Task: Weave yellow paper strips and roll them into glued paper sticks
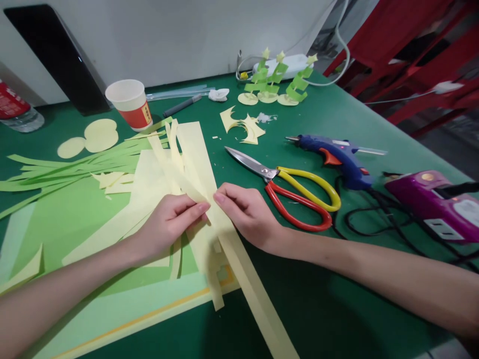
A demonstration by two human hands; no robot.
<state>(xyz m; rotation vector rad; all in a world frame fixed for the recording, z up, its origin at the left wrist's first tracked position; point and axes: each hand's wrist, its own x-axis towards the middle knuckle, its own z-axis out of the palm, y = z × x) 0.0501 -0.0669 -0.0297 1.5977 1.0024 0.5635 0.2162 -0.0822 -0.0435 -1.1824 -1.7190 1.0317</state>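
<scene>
A: Grip?
B: On my feed, left hand and right hand both pinch thumb-to-finger, no gap, on a pale yellow strip. Pinch point mid-table, tail toward the near edge.
A: Technique?
B: Looks like folding. I'd line up edges, press evenly.
A: Obstacles?
B: Scissors beside the right hand, glue gun toward the right edge. Pale sheet below the left wrist could snag.
</scene>
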